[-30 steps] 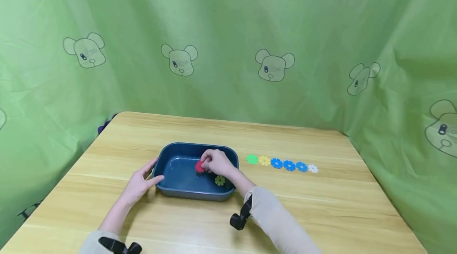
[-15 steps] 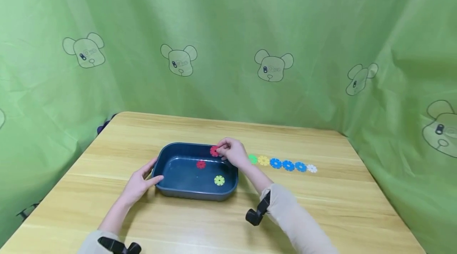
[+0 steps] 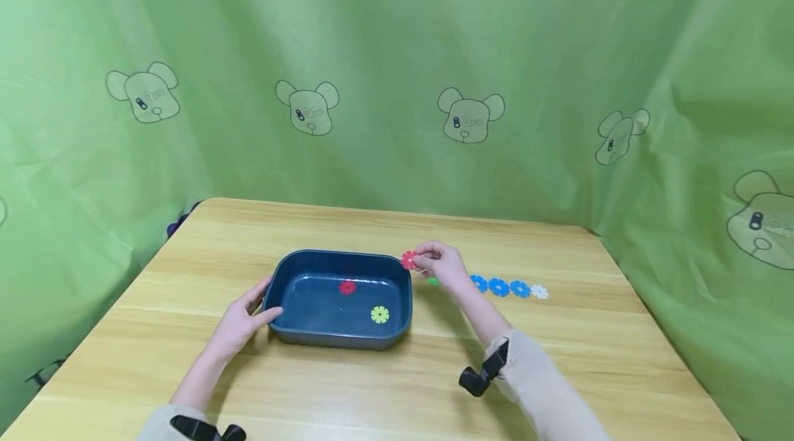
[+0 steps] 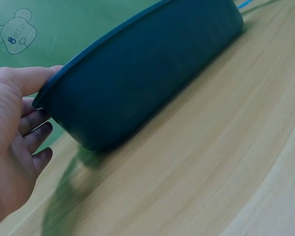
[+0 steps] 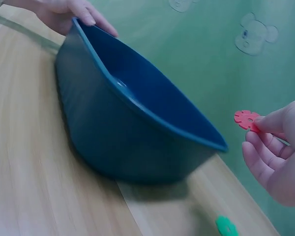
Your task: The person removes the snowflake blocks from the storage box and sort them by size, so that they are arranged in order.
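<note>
My right hand (image 3: pixel 442 264) pinches a red notched interlocking disc (image 3: pixel 408 260) between thumb and fingers, held up at the back right corner of a dark blue plastic basin (image 3: pixel 341 341). In the right wrist view the red disc (image 5: pixel 245 119) sticks out flat past the thumb tip. My left hand (image 3: pixel 238 322) holds the basin's left end, thumb over the rim and the other fingers outside, below it. Inside the basin lie another red disc (image 3: pixel 347 287) and a yellow-green disc (image 3: pixel 380 315), apart from each other.
To the basin's right, a row of discs lies on the wooden table (image 3: pixel 347 393): a green disc (image 3: pixel 433 282), partly hidden by my right hand, several blue discs (image 3: pixel 499 287) and a white disc (image 3: pixel 540 291). A green curtain (image 3: pixel 372 172) hangs behind the table.
My right hand has lifted the red disc from the basin and carried it right, past the rim. It now covers the row's yellow disc. My left hand stays at the basin's left end.
</note>
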`<action>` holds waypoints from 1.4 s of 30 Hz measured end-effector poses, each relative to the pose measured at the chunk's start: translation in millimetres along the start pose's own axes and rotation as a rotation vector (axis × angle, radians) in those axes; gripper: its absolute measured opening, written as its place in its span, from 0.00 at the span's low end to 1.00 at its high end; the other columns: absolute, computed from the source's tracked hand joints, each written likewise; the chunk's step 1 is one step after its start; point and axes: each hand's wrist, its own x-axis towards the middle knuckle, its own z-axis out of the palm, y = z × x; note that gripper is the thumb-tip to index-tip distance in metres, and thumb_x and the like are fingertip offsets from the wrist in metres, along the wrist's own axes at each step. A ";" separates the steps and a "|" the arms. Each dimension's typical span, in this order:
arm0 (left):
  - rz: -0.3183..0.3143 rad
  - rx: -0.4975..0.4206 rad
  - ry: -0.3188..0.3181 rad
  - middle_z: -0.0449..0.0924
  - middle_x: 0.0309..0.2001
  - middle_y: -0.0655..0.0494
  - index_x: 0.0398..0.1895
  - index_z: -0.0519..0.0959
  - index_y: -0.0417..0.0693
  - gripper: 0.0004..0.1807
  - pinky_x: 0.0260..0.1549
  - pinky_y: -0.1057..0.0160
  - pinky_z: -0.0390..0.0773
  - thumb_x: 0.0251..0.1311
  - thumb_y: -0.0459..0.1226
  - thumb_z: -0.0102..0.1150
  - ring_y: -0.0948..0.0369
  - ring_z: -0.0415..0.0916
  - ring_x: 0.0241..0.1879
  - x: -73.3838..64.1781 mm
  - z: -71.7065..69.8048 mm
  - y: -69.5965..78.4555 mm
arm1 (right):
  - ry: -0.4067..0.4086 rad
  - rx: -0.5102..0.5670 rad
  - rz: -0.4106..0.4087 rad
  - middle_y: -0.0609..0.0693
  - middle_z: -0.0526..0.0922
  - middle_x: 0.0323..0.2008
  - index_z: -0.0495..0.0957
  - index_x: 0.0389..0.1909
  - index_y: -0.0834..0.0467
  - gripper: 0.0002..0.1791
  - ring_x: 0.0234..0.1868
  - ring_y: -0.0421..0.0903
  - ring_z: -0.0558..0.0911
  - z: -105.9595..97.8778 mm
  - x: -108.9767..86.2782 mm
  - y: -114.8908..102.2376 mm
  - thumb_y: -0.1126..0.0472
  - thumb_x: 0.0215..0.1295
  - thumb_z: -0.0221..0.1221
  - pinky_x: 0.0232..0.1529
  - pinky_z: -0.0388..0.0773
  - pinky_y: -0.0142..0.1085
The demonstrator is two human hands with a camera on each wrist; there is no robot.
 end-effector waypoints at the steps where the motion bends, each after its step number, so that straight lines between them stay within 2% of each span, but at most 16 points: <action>1: 0.001 0.000 0.000 0.52 0.69 0.38 0.69 0.55 0.37 0.37 0.64 0.47 0.50 0.59 0.35 0.59 0.42 0.47 0.68 0.1 0.2 -0.3 | 0.006 0.011 0.007 0.50 0.78 0.26 0.73 0.42 0.73 0.11 0.26 0.41 0.78 -5.9 -0.7 2.0 0.74 0.58 0.58 0.31 0.81 0.36; 9: 0.009 -0.003 0.005 0.52 0.69 0.38 0.69 0.55 0.36 0.37 0.64 0.48 0.50 0.59 0.35 0.59 0.43 0.47 0.68 0.9 -0.4 -1.8 | 0.074 0.049 0.048 0.47 0.78 0.28 0.70 0.46 0.73 0.14 0.28 0.40 0.79 -53.2 -4.2 17.5 0.72 0.60 0.57 0.34 0.81 0.33; 19: 0.013 -0.004 0.007 0.52 0.69 0.38 0.69 0.54 0.36 0.37 0.64 0.48 0.51 0.59 0.34 0.59 0.43 0.48 0.68 1.4 -0.6 0.4 | 0.210 0.062 0.122 0.43 0.79 0.26 0.71 0.48 0.70 0.15 0.28 0.37 0.79 -106.3 -10.6 40.6 0.68 0.61 0.58 0.33 0.80 0.29; 26: 0.008 -0.008 0.002 0.52 0.69 0.37 0.69 0.54 0.35 0.37 0.64 0.48 0.51 0.59 0.34 0.59 0.43 0.48 0.68 0.7 -0.1 2.0 | 0.312 0.103 0.121 0.40 0.81 0.24 0.77 0.34 0.55 0.05 0.26 0.35 0.80 -145.7 -14.4 62.5 0.68 0.59 0.60 0.30 0.80 0.27; 34: 0.015 -0.001 0.001 0.53 0.69 0.38 0.69 0.54 0.35 0.37 0.63 0.53 0.53 0.59 0.33 0.58 0.45 0.49 0.68 1.1 -0.2 -1.7 | 0.376 0.164 0.125 0.39 0.80 0.24 0.77 0.32 0.55 0.06 0.26 0.34 0.80 -180.6 -26.5 69.3 0.69 0.60 0.58 0.29 0.79 0.27; 42: 0.031 -0.008 0.007 0.52 0.68 0.36 0.68 0.54 0.33 0.37 0.63 0.48 0.52 0.59 0.33 0.58 0.42 0.48 0.67 1.2 -0.1 -2.0 | 0.456 0.195 0.151 0.39 0.81 0.21 0.79 0.24 0.48 0.11 0.24 0.33 0.80 -207.8 -34.9 78.0 0.68 0.58 0.60 0.25 0.78 0.25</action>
